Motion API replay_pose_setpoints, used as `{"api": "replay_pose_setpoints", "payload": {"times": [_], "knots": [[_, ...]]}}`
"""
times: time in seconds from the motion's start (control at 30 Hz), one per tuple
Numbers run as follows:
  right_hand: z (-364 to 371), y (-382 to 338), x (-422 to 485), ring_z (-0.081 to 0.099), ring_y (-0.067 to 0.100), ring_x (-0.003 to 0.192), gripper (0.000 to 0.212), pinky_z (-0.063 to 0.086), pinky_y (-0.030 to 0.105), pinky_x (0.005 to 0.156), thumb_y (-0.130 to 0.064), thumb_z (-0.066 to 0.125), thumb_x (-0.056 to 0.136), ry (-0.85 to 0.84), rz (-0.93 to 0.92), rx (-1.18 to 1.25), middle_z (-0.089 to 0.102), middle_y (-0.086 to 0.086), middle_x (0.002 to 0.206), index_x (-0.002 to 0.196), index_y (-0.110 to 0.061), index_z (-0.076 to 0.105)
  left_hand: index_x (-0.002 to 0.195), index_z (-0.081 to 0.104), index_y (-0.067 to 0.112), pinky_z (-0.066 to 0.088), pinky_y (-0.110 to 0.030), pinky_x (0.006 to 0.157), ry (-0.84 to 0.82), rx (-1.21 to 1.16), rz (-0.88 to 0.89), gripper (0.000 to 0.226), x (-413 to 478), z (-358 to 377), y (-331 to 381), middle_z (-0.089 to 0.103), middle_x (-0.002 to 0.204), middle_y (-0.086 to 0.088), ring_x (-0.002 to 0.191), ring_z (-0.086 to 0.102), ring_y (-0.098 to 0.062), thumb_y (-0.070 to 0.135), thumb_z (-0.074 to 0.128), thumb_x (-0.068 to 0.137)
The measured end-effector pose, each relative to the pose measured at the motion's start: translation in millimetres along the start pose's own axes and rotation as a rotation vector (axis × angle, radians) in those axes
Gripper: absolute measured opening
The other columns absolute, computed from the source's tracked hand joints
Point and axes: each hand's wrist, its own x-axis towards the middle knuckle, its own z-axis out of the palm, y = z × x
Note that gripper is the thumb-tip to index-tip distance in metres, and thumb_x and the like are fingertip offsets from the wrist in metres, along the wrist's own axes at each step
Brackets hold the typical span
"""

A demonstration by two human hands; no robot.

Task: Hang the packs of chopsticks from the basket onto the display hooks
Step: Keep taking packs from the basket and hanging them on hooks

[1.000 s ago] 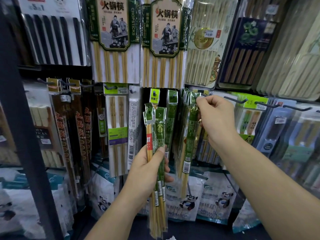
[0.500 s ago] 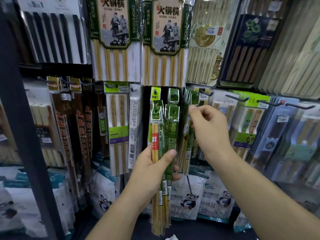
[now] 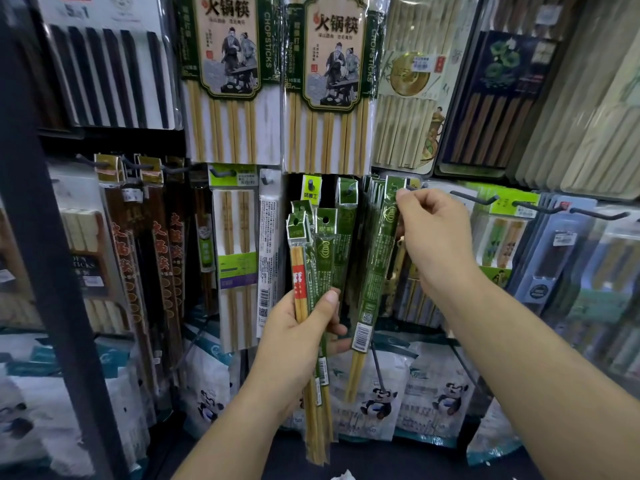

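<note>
packed display wall; right hand (image 3: 433,237) pinches glossy slim green pack (image 3: 379,258).

Dim cool light, faint glare on plastic, soft blurred bowed edges

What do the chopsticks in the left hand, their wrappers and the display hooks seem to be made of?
Chopsticks: probably bamboo or pale wood, matt yellow-tan sticks.
Wrappers: thin glossy plastic film, partly clear, with glare.
Hooks: likely dark coated metal wire, thin and rigid-looking.
</note>
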Motion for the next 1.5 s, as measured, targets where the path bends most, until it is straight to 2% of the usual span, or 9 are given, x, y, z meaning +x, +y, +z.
{"api": "replay_pose_setpoints", "payload": {"times": [0.27,0.37,0.5,0.73,0.87,0.93,1.1,1.37,1.5], "knots": [[2.1,8.2,1.4,0.039,0.011,0.051,0.037,0.044,0.023,0.071,-0.027,0.058,0.1,0.008,-0.015,-0.026,0.046,0.008,0.065,0.085,0.006,0.058,0.101,0.071,0.01,0.065,-0.037,0.07,0.01,0.017,0.001,0.017,1.4,-1.1,-1.6,0.066,0.073,-0.002,0.069,0.07,-0.018,0.026,0.071,0.096],[2.5,11.8,3.1,0.046,0.006,0.051,0.034,0.048,0.023,0.077,-0.026,0.06,0.099,0.025,-0.015,-0.051,0.048,0.004,0.062,0.082,0.003,0.059,0.092,0.075,0.022,0.065,-0.039,0.076,-0.001,0.068,0.015,0.01,1.8,-2.6,-1.8,0.066,0.074,-0.001,0.072,0.07,-0.018,0.03,0.07,0.095],[3.0,13.3,-7.1,0.045,-0.003,0.048,0.028,0.043,0.015,0.055,-0.034,0.064,0.098,0.07,-0.005,-0.05,0.05,-0.009,0.061,0.077,-0.015,0.058,0.093,0.08,0.033,0.064,-0.036,0.071,-0.014,0.069,0.007,0.015,1.0,-0.7,0.5,0.064,0.073,-0.002,0.07,0.067,-0.013,0.023,0.07,0.097],[6.1,6.3,-52.1,0.058,0.011,0.07,0.024,0.05,0.034,0.07,-0.025,0.063,0.099,-0.358,-0.132,-0.04,0.063,0.008,0.074,0.076,-0.02,0.069,0.088,0.078,0.028,0.064,-0.037,0.07,-0.101,0.028,-0.021,0.019,-4.0,7.8,3.5,0.071,0.075,0.001,0.071,0.069,-0.015,0.014,0.069,0.097],[4.9,3.5,-39.3,0.051,0.008,0.059,0.029,0.044,0.021,0.054,-0.026,0.057,0.103,-0.256,-0.072,-0.013,0.054,-0.001,0.062,0.077,-0.019,0.065,0.099,0.079,0.033,0.062,-0.043,0.084,-0.061,0.024,0.001,0.013,-4.0,6.4,3.4,0.079,0.098,0.0,0.096,0.076,-0.02,0.024,0.07,0.096],[1.3,1.8,-25.1,0.042,0.008,0.051,0.033,0.036,0.017,0.046,-0.029,0.051,0.106,-0.178,-0.017,-0.003,0.048,0.001,0.061,0.081,-0.009,0.059,0.104,0.079,0.038,0.06,-0.035,0.087,-0.033,0.054,0.021,0.016,-3.3,3.8,3.6,0.079,0.104,0.002,0.103,0.075,-0.016,0.027,0.069,0.097],[-2.7,-2.0,-4.4,0.03,0.006,0.042,0.039,0.03,0.014,0.041,-0.026,0.049,0.105,-0.123,-0.067,-0.103,0.034,-0.011,0.049,0.067,-0.016,0.044,0.101,0.079,0.038,0.057,-0.02,0.069,-0.033,0.077,0.021,0.021,-1.7,-0.7,4.9,0.066,0.072,0.004,0.071,0.067,-0.011,0.023,0.065,0.101],[-2.7,-2.0,-5.3,0.025,0.009,0.046,0.045,0.05,0.027,0.073,-0.02,0.051,0.101,-0.06,-0.05,-0.084,0.027,-0.01,0.049,0.059,-0.018,0.032,0.098,0.078,0.036,0.053,-0.024,0.055,-0.096,0.098,-0.003,0.02,-2.9,-1.3,4.4,0.056,0.061,0.004,0.056,0.056,-0.012,0.023,0.063,0.102],[-1.9,-1.3,-3.8,0.029,0.016,0.053,0.041,0.052,0.031,0.089,-0.021,0.052,0.1,-0.041,-0.056,-0.063,0.028,-0.003,0.054,0.068,-0.001,0.036,0.098,0.076,0.041,0.047,-0.022,0.05,-0.11,0.113,-0.019,0.02,-2.4,-1.9,4.4,0.05,0.058,0.008,0.053,0.049,-0.009,0.028,0.062,0.102]]}}
